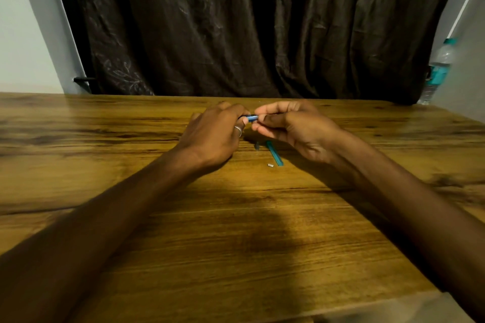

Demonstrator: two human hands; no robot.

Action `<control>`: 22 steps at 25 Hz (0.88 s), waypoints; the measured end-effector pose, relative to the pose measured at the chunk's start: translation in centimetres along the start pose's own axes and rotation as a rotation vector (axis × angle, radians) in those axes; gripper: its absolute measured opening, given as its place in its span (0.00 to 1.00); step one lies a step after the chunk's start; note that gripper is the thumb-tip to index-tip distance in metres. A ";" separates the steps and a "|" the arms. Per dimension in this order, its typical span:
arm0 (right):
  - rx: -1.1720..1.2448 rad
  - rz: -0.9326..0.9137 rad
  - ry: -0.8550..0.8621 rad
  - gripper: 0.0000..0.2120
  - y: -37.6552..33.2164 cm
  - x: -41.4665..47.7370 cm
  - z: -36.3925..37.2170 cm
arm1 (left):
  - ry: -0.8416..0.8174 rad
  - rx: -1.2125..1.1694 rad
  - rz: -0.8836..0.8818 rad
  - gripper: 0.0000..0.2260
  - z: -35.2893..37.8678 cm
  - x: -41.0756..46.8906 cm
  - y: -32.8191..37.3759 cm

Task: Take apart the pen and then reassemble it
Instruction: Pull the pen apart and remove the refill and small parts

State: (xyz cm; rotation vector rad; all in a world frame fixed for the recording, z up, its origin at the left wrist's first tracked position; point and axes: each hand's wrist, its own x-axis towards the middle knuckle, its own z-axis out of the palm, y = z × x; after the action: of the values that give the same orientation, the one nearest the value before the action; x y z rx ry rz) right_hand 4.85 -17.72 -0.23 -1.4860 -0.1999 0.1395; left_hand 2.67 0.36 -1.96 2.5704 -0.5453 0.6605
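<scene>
My left hand (216, 134) and my right hand (294, 126) meet over the far middle of the wooden table (236, 231). Between their fingertips shows a short blue stretch of the pen barrel (251, 117); both hands grip it, and the rest of it is hidden inside the fingers. On the table just below the hands lie a teal pen part (275, 153), long and thin, a small dark piece (257, 146) and a tiny white piece (270, 165). A ring sits on a finger of my left hand.
A dark curtain (236, 29) hangs right behind the table's far edge. A clear water bottle (438, 71) with a teal label stands at the far right corner, next to a pale wall.
</scene>
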 end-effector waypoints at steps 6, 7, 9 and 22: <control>0.072 0.021 0.031 0.09 0.2 0.0 0.1 | 0.007 0.056 0.017 0.12 -0.1 -0.1 -0.2; 0.070 0.022 0.036 0.09 0.2 0.0 0.1 | 0.012 0.072 0.020 0.12 0.0 0.0 -0.2; 0.070 0.024 0.043 0.09 0.2 -0.1 0.2 | 0.020 0.108 0.034 0.12 0.1 0.1 -0.4; 0.086 0.053 0.070 0.09 0.3 -0.4 0.8 | 0.026 0.185 0.053 0.13 0.1 0.4 -0.9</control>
State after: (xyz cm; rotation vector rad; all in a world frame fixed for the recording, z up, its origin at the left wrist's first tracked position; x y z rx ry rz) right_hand 4.33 -17.04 -0.52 -1.4092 -0.0968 0.1372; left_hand 3.47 0.96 -2.14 2.7226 -0.5698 0.7957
